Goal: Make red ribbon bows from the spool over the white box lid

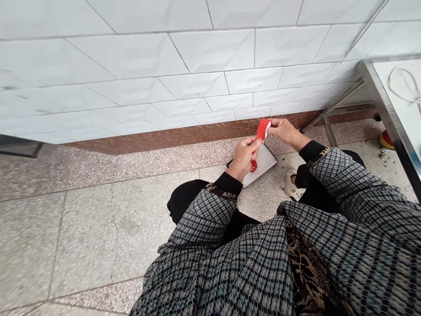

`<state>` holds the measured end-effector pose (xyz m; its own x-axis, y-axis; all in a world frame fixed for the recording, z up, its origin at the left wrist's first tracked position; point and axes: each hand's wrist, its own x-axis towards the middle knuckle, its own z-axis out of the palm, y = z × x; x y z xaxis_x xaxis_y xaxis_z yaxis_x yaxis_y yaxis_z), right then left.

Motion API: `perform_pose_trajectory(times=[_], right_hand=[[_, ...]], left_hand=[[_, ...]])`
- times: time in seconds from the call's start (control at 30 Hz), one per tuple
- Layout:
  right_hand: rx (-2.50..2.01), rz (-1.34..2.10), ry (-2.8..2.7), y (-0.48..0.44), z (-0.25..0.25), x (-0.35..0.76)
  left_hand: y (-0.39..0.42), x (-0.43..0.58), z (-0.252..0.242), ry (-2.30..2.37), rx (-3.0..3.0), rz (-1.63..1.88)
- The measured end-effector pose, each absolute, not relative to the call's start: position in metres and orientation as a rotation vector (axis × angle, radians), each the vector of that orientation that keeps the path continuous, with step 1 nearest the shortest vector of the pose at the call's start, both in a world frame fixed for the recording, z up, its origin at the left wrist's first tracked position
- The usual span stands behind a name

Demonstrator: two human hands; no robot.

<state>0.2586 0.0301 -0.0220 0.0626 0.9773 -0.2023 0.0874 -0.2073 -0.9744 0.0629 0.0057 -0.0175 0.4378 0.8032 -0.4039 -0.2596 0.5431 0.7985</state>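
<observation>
Coat: my checked coat (pixel 243 267) fills the near side, its sleeves ending in black cuffs (pixel 230 183) with gold lettering.
Scarf: a dark, gold-patterned scarf (pixel 304 267) hangs down my front.
Shoe: one pale shoe (pixel 292 185) is on the floor (pixel 131 210), right of the panel.
Left grip: my left hand (pixel 244 156) has thumb and fingers clamped on a red strip (pixel 253 166), whose crumpled end hangs below them.
Right grip: my right hand (pixel 285 131) is closed on the right side of a red roll (pixel 262 128), fingers at its white core.
Roll: held up between my two hands, in view just past the far corner of the panel.
Panel: a flat white panel (pixel 264 163) with dark edges lies on the floor beneath my hands, near the wall-side edge.
Counter: a metal-framed counter (pixel 391 118) stands to my right, a thin cord (pixel 414 102) looped near its left edge.
Under the counter: a red-and-yellow thing (pixel 386 140), partly hidden.
Wall: brown skirting (pixel 164 142), then white tiles (pixel 197 52).
</observation>
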Motion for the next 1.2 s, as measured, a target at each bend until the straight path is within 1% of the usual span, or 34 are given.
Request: perform_pose_trajectory(times=[0.23,0.47,0.7,0.93,1.07,1.2], right_hand=[[-1.439,1.295,-1.116,0.028,-0.020,0.256],[-1.332,1.503,-0.991,0.021,-0.017,0.250],[-1.349,1.650,-0.814,0.019,-0.010,0.249],[-1.399,1.716,-0.651,0.019,-0.013,0.248],[-1.357,1.779,-0.607,0.017,-0.013,0.246],[-1.339,1.805,-0.584,0.017,-0.015,0.245]], left_hand=[[0.007,0.061,-0.019,0.884,0.747,0.692],[0.008,0.061,-0.019,0.912,0.780,0.672],[0.008,0.061,-0.021,0.922,0.811,0.688],[0.007,0.066,-0.029,1.106,0.915,0.850],[0.012,0.066,-0.033,1.038,1.031,0.864],[0.016,0.065,-0.039,0.984,0.979,0.828]])
